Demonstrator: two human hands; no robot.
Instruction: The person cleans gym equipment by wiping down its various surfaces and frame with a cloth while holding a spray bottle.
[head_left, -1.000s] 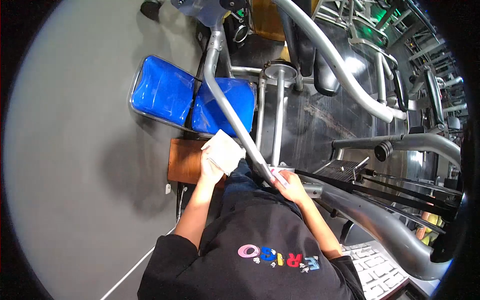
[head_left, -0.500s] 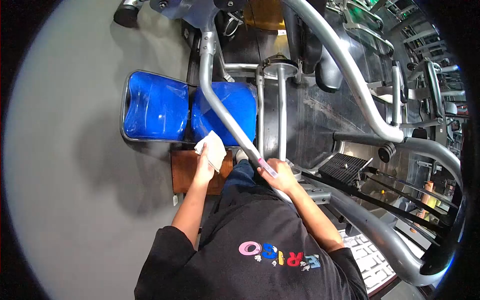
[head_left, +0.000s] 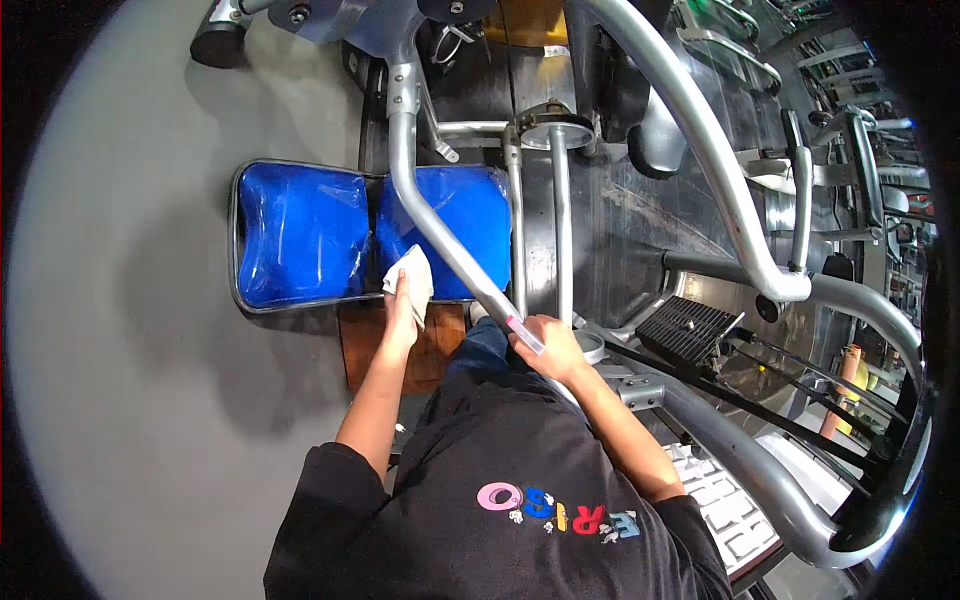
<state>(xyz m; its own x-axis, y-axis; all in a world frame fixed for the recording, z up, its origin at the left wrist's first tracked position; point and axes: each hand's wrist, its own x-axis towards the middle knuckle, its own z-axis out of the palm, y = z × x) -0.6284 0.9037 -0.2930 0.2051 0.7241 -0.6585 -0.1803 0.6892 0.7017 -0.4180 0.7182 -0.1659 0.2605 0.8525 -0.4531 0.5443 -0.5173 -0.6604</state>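
In my left hand [head_left: 402, 318] is a folded white cloth [head_left: 411, 285], pinched between thumb and fingers. The cloth is in front of the near edge of the blue seat [head_left: 465, 215]; I cannot tell whether it touches. My right hand [head_left: 552, 348] is closed around the lower part of a bent silver metal bar [head_left: 445, 225]. Along the bar, beside my right fingers, lies a clear strip with a pink end [head_left: 525, 334]; whether it is stuck on or held is unclear. Left of the seat is a blue backrest [head_left: 303, 235], covered like the seat in shiny clear plastic.
A brown wooden box or stool [head_left: 375, 352] stands below the seat. Thick curved silver tubes [head_left: 715, 160] of gym equipment arch on the right. A black ridged plate [head_left: 690, 328] and dark rods lie beyond my right arm. Grey floor [head_left: 120, 330] spreads to the left.
The view has shifted slightly, so the chair appears lower and further left. My left hand with the cloth has moved a little up and left in view. My right hand still holds the bar.
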